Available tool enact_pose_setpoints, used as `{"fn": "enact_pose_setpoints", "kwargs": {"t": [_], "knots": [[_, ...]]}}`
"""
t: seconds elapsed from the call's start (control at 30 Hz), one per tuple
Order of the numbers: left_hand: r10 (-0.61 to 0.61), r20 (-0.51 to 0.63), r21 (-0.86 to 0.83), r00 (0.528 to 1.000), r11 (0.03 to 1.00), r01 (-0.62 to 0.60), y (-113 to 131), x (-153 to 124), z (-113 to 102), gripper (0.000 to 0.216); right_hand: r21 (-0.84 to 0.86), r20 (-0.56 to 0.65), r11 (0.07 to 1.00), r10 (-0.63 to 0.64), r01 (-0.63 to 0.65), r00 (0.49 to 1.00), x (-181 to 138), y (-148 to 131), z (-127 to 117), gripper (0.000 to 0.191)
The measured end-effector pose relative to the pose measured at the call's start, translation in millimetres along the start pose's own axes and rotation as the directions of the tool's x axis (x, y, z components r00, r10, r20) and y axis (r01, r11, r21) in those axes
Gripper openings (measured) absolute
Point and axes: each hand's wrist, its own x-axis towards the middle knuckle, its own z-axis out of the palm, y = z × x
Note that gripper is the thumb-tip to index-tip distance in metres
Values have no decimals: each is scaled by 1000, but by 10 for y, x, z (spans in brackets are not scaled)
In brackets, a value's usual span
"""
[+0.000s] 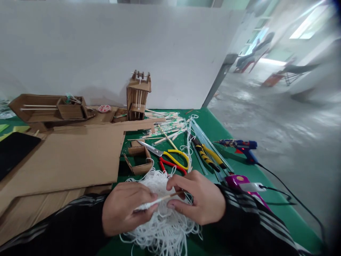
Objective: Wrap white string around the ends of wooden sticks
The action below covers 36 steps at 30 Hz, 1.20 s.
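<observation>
A thin wooden stick (162, 200), wrapped in white string along its left half, lies level between my two hands. My left hand (127, 209) is closed around the wrapped end. My right hand (199, 201) pinches the bare end with thumb and fingertips. Both hands rest over a loose tangle of white string (162, 231) on the green table (239, 167). Black sleeves with grey stripes cover both arms.
Yellow-handled scissors (170, 156), red-handled pliers (172, 166) and yellow-black pliers (206, 156) lie just beyond my hands. A blue glue gun (241, 146) and a purple one (243, 185) sit right, cords trailing. Cardboard sheets (66, 160), a cardboard boat (50, 108), a small tower (138, 96) and sticks (165, 124) lie behind.
</observation>
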Motion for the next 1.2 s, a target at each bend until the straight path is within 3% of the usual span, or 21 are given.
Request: {"fn": "enact_pose_setpoints", "kwargs": {"t": [0.17, 0.27, 0.37, 0.43, 0.6, 0.7, 0.87, 0.97, 1.07, 1.13, 1.2], "knots": [[-3, 115, 346, 993, 938, -37, -11, -20, 42, 12, -87, 100, 996, 41, -33, 994, 31, -19, 47, 63], [-41, 167, 408, 985, 912, -31, 40, -46, 53, 17, -183, 202, 982, 80, -43, 976, 41, -77, 177, 84], [-82, 196, 442, 977, 897, -13, 107, -58, 42, 16, -288, 247, 956, 126, -51, 961, 38, -137, 326, 90], [-114, 195, 475, 974, 880, 8, 140, -56, 32, 15, -350, 275, 936, 140, -37, 951, 42, -169, 383, 85], [-149, 179, 501, 973, 865, 40, 187, -41, 37, 26, -440, 302, 897, 197, -47, 933, 88, -229, 352, 37], [-148, 170, 503, 974, 863, 44, 236, -26, 12, 29, -452, 296, 891, 202, -49, 934, 116, -253, 286, 24], [-159, 119, 512, 980, 855, 77, 328, -2, -153, 24, -513, 229, 853, 250, -102, 941, 121, -247, 101, 20], [-223, 97, 390, 970, 905, 169, 330, 10, -255, 26, -496, 151, 850, 284, -176, 947, 106, -197, -16, 27], [-352, 125, 169, 928, 929, 330, 281, 27, -292, 31, -449, 98, 866, 292, -220, 952, 93, -130, -59, 27], [-447, 162, 60, 880, 894, 444, 235, 34, -273, 34, -433, 63, 874, 272, -220, 960, 80, -113, -54, 26], [-514, 193, 18, 836, 854, 521, 190, 36, -233, 36, -466, -12, 854, 255, -231, 967, 51, -154, -49, 38]]}}
